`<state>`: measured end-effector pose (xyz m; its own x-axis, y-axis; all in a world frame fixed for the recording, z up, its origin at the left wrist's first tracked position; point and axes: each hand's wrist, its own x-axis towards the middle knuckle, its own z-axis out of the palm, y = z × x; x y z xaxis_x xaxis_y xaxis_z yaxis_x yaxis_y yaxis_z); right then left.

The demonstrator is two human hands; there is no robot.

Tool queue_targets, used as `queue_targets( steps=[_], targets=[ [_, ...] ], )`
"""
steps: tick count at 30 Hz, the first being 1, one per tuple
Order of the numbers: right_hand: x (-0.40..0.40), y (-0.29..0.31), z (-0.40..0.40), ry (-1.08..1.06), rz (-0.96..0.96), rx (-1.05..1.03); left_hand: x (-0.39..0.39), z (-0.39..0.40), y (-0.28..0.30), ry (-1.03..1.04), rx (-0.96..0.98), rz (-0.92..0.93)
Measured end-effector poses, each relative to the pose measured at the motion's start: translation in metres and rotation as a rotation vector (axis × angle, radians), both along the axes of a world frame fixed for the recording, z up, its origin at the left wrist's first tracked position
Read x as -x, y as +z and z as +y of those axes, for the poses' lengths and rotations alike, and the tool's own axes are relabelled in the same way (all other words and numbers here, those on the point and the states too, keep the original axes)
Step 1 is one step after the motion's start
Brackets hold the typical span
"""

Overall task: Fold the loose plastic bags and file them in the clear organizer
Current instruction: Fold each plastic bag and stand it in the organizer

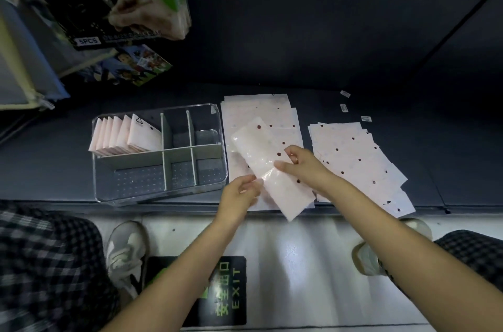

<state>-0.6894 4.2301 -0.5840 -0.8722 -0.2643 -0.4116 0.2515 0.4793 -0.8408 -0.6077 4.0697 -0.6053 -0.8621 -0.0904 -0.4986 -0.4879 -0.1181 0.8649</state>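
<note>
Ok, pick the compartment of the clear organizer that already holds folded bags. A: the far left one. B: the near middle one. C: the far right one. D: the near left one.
A: the folded bags stand in a row in the far left compartment of the clear organizer, while the other compartments show only their bare floors.
</note>
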Motion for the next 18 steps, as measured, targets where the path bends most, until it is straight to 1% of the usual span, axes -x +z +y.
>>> queue_targets(
  steps=[1, 3, 7, 10, 12, 15, 18],
  targets=[
    [-0.008, 0.003, -0.003, -0.026, -0.034, 0.045, 0.0, -0.001, 0.008, 0.01, -0.091, -0.003],
    [-0.022, 0.007, -0.011, -0.076, -0.092, 0.117, -0.002, -0.005, 0.021, 0.038, -0.184, 0.032],
    [-0.036, 0.02, -0.036, -0.142, -0.163, 0.254, -0.006, -0.016, 0.039, 0.073, -0.167, 0.044],
    [-0.044, 0.027, -0.055, -0.066, -0.208, 0.331, -0.01, -0.031, 0.048, 0.04, -0.146, 0.018],
    [-0.047, 0.035, -0.063, -0.005, -0.2, 0.388, -0.011, -0.042, 0.053, 0.04, -0.182, 0.016],
    [-0.046, 0.048, -0.067, 0.007, -0.204, 0.402, -0.011, -0.057, 0.058, 0.088, -0.285, 0.01],
    [-0.042, 0.056, -0.068, 0.023, -0.151, 0.327, -0.009, -0.072, 0.063, 0.078, -0.289, 0.031]
  ],
)
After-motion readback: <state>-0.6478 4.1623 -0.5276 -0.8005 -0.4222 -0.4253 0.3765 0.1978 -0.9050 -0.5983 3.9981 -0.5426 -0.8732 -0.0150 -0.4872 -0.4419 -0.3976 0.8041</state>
